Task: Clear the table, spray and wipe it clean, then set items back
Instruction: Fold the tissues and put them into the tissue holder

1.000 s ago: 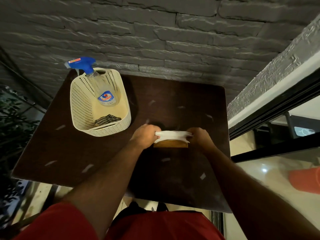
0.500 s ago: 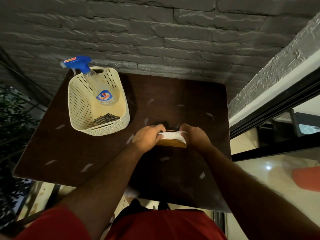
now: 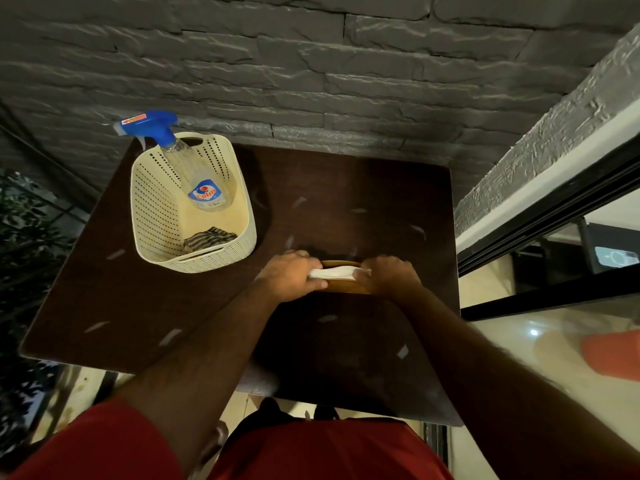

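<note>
Since half a second ago both hands have drawn a little further apart along the holder, so more of the white napkins shows between them, and the view has tipped slightly toward the wall. Wooden napkin holder (image 3: 346,287) sits on the tabletop toward the right edge, about midway between the near and far edges, with the white napkins (image 3: 334,272) lying across its top. Left hand (image 3: 289,277) has its fingers curled around the left end of the holder and napkins; right hand (image 3: 389,277) grips the right end the same way. Whether the holder is lifted or touching the wood cannot be told.

Cream perforated basket (image 3: 239,244) stands at the far left corner of the table (image 3: 138,306), well apart from the hands. Inside it a clear spray bottle (image 3: 197,178) with a blue trigger head leans against the far rim, and a striped cloth (image 3: 209,237) lies bunched at the near end. Small pale scraps (image 3: 169,336) are scattered over the dark tabletop. Grey stone wall (image 3: 311,64) runs behind the far edge
</note>
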{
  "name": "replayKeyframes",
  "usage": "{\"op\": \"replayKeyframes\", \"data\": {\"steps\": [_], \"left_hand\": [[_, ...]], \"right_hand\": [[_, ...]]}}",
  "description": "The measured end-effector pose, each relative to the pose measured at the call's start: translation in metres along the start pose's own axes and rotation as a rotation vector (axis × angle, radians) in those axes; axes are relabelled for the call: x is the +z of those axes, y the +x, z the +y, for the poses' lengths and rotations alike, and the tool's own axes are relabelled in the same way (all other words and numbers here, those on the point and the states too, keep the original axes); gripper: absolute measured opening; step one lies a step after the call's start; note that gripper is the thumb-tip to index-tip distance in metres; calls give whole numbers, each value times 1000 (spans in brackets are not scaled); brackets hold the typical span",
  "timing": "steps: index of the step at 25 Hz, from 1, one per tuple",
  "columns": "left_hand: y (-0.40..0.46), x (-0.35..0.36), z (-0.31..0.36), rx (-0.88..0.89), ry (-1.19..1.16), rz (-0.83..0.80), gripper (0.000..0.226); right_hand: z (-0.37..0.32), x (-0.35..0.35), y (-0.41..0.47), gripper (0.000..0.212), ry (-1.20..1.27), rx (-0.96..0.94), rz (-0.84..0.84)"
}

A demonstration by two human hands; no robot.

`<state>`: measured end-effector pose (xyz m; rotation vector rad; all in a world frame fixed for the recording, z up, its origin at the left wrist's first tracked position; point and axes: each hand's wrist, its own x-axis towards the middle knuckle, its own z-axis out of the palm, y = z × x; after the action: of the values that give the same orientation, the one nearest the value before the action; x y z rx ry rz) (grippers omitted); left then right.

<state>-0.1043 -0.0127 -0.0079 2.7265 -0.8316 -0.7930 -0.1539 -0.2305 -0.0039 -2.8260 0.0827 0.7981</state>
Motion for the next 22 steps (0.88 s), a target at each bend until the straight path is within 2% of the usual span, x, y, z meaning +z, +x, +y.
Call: {"op": "replayKeyframes", "data": {"steps": [2, 5, 8, 12, 16, 18, 22], "left_hand": [[-1, 0, -6, 29, 104, 17, 26], [1, -1, -11, 16, 113, 50, 20], [3, 0, -10, -5, 122, 42, 23], [1, 1, -10, -72, 99, -7, 33], [-2, 3, -15, -95, 61, 40, 62], [0, 2, -12, -65, 39, 73, 75], [10, 3, 6, 12, 51, 55, 89]], "right_hand": [[7, -1, -4, 40, -6, -18, -34], [12, -1, -5, 34, 7, -14, -85], [14, 1, -4, 31, -8, 6, -6], [19, 4, -5, 30, -12, 72, -20], [23, 4, -12, 27, 17, 117, 225], [18, 2, -13, 34, 38, 70, 276], [-3, 2, -11, 73, 21, -65, 91]]}}
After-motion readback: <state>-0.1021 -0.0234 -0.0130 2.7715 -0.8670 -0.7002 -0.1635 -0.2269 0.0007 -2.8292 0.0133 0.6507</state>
